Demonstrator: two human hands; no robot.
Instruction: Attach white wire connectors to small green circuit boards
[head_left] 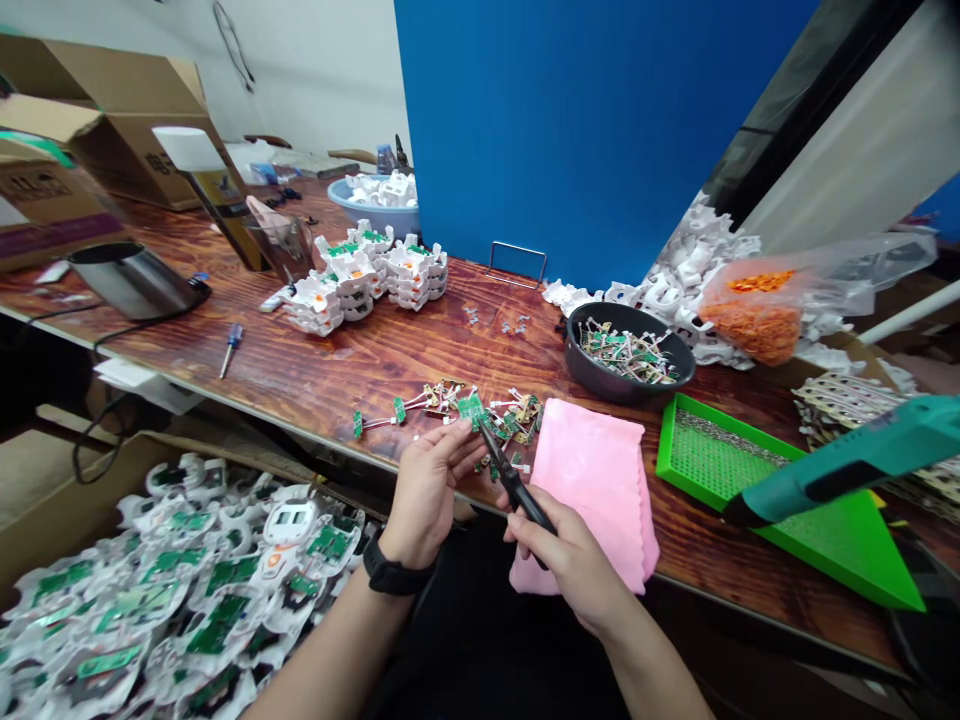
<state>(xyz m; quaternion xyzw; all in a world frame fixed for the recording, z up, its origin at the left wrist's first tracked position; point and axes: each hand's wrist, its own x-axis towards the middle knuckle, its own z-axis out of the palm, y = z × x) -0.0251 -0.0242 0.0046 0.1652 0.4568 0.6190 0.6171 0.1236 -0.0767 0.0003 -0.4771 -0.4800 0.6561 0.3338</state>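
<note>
My left hand [429,490], a dark watch on its wrist, pinches a small green circuit board [472,408] above the table's front edge. My right hand [574,550] grips dark tool handles that look like black-handled pliers [517,490]. The tool's narrow tip meets the lower right of the board; what exactly it touches is too small to tell. Behind both hands lies a loose pile of small boards with white wires [517,415]. Two linked boards [379,420] rest left of the pile. A folded pink cloth [589,450] lies beside my right hand.
A dark bowl [576,360] of wired boards stands behind the cloth. At right, a teal power tool [847,460] hangs over a green tray [720,485]. Stacked white housings [360,280] and a screwdriver [231,350] are left. Below, a box holds white housings [157,590].
</note>
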